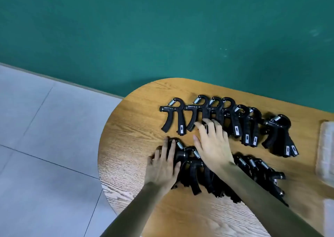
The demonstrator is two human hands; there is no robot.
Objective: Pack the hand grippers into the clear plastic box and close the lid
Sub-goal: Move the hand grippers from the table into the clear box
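Observation:
Black hand grippers with silver springs lie in two rows on the round wooden table (130, 132). The far row (240, 124) holds several, overlapping from left to right, with one gripper (174, 116) lying apart at its left end. The near row (256, 175) runs under my arms. My left hand (163, 164) rests flat with straight fingers on the leftmost grippers of the near row. My right hand (212, 143) reaches over to the far row, its fingertips touching the handles of the second gripper (196, 114) there. A clear plastic box (326, 150) shows partly at the right edge.
The table's rounded left end overhangs a grey tiled floor (45, 146). A teal wall (162, 29) stands behind the table. Bare wood lies between the two rows and at the table's near edge.

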